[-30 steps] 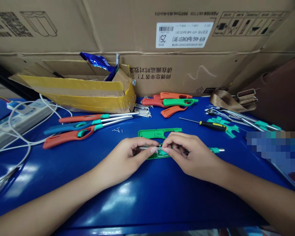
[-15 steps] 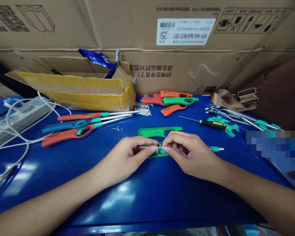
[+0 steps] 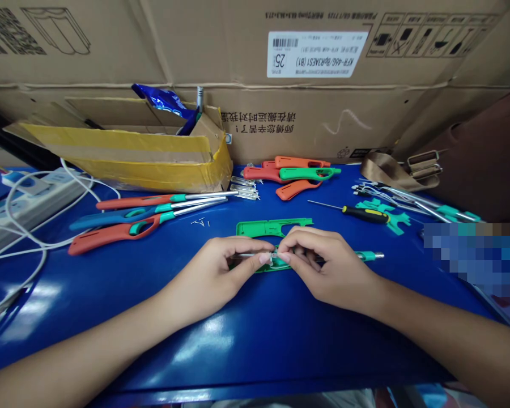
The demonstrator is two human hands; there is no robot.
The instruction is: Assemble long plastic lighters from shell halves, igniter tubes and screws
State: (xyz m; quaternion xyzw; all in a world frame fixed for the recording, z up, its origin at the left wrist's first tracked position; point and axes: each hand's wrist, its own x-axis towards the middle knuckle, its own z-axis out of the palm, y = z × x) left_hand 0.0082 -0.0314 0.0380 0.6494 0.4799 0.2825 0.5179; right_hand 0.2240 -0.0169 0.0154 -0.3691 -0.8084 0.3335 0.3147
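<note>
My left hand [image 3: 215,280] is closed, thumb and forefinger pinching a clear fuel tank [image 3: 244,255] of a lighter. Right at the tank's end, my right hand [image 3: 329,269] is also closed, its thumb and forefinger pressed together on something too small and hidden to name. Both hands work over a green lighter half-shell [image 3: 263,269], mostly covered by the fingers. A teal-tipped metal lighter tube [image 3: 370,256] sticks out to the right from behind my right hand. Just beyond the hands lies another green half-shell [image 3: 255,228], hollow side up.
Assembled lighters [image 3: 114,233] and tiny screws [image 3: 201,222] lie left. Behind are clear tanks [image 3: 243,188] and coloured shells [image 3: 301,174]. A screwdriver [image 3: 365,215], teal parts [image 3: 393,221] and metal tubes [image 3: 433,208] lie right. A yellow-taped carton [image 3: 153,164] and power strip [image 3: 29,204] stand left.
The whole view has shifted slightly. Both hands keep nearly the same pose, with the right fingertips moved slightly at the tank's end.
</note>
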